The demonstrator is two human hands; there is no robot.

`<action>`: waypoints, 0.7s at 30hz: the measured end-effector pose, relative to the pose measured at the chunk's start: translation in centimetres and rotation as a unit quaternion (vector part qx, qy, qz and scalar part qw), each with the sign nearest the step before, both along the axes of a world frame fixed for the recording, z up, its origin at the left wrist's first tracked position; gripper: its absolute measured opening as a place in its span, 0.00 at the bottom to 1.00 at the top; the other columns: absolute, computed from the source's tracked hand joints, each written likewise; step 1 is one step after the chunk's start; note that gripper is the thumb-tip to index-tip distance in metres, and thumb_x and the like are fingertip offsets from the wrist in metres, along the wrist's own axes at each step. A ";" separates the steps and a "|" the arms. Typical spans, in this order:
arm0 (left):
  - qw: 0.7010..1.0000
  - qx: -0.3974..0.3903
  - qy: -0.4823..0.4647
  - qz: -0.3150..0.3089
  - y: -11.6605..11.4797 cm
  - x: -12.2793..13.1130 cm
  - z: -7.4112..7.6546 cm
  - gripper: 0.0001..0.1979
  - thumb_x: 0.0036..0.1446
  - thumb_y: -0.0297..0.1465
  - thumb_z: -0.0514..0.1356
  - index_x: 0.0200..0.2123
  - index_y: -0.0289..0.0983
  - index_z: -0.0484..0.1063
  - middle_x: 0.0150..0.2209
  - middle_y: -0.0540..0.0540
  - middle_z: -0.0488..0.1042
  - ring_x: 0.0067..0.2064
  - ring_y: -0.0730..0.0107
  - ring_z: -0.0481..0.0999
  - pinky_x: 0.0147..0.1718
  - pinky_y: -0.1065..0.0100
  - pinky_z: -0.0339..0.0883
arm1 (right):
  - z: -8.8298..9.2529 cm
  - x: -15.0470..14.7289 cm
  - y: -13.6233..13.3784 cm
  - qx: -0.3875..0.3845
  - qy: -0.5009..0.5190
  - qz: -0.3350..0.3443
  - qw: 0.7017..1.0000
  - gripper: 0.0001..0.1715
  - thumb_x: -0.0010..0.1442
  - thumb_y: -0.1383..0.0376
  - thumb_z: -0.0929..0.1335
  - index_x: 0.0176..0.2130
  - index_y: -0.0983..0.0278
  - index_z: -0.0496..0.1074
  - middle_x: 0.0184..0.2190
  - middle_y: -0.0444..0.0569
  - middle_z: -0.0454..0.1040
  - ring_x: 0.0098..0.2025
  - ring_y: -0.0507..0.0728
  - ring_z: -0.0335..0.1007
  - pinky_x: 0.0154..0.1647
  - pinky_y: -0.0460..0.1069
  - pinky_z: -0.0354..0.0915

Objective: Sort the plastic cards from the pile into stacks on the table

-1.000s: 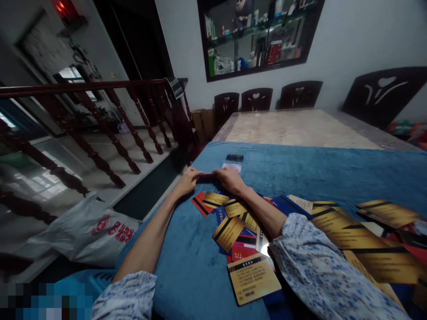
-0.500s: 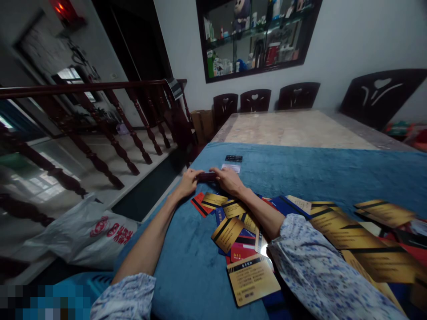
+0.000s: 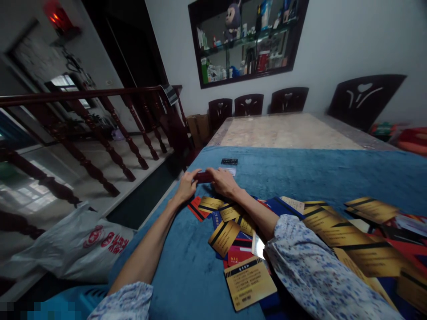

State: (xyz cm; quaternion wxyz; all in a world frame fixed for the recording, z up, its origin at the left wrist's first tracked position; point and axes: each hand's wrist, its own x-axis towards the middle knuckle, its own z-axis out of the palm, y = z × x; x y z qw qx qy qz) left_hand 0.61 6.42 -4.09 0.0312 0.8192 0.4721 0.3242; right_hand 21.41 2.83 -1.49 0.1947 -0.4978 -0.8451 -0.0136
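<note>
My left hand [image 3: 186, 186] and my right hand [image 3: 223, 181] meet over the blue cloth [image 3: 300, 178], both closed on a small stack of dark red cards [image 3: 203, 177] held between them. Just beyond lie a pale card [image 3: 230, 170] and a black card [image 3: 229, 162]. Under and beside my right forearm is a scattered heap of gold, red and blue cards [image 3: 233, 222], with a large gold card [image 3: 249, 282] nearest me.
More gold and red cards [image 3: 367, 240] spread to the right. The marble table [image 3: 287, 131] runs on past the cloth, ringed by dark chairs [image 3: 248, 105]. A white plastic bag [image 3: 83, 242] lies on the floor left, by a wooden railing [image 3: 100, 129].
The view has tilted and shifted slightly. Both hands stay together on the red card stack, lifted a little off the cloth.
</note>
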 end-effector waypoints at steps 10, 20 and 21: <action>0.999 0.001 -0.044 0.003 -0.2 2.6 1.0 0.28 0.54 0.24 0.61 0.59 0.38 0.63 0.44 0.45 0.72 0.41 0.65 0.72 0.49 0.60 0.69 | 1.5 1.9 -0.2 0.007 0.001 -0.047 0.999 0.30 0.62 0.71 0.66 0.62 0.62 0.60 0.55 0.59 0.73 0.55 0.64 0.69 0.50 0.55 0.63; 1.000 0.013 0.017 -0.009 -0.7 6.2 1.8 0.34 0.52 0.24 0.62 0.62 0.37 0.60 0.47 0.41 0.71 0.50 0.56 0.69 0.55 0.54 0.63 | 2.1 5.6 -1.6 0.017 -0.002 -0.079 0.997 0.29 0.65 0.66 0.64 0.64 0.65 0.60 0.54 0.60 0.71 0.54 0.63 0.68 0.49 0.53 0.65; 1.000 0.012 0.025 -0.014 -0.7 6.6 2.0 0.33 0.52 0.24 0.62 0.62 0.37 0.60 0.48 0.41 0.71 0.51 0.56 0.69 0.55 0.54 0.62 | 2.2 6.1 -1.6 0.018 -0.001 -0.080 0.997 0.30 0.65 0.65 0.64 0.65 0.65 0.60 0.54 0.60 0.71 0.54 0.63 0.68 0.49 0.53 0.65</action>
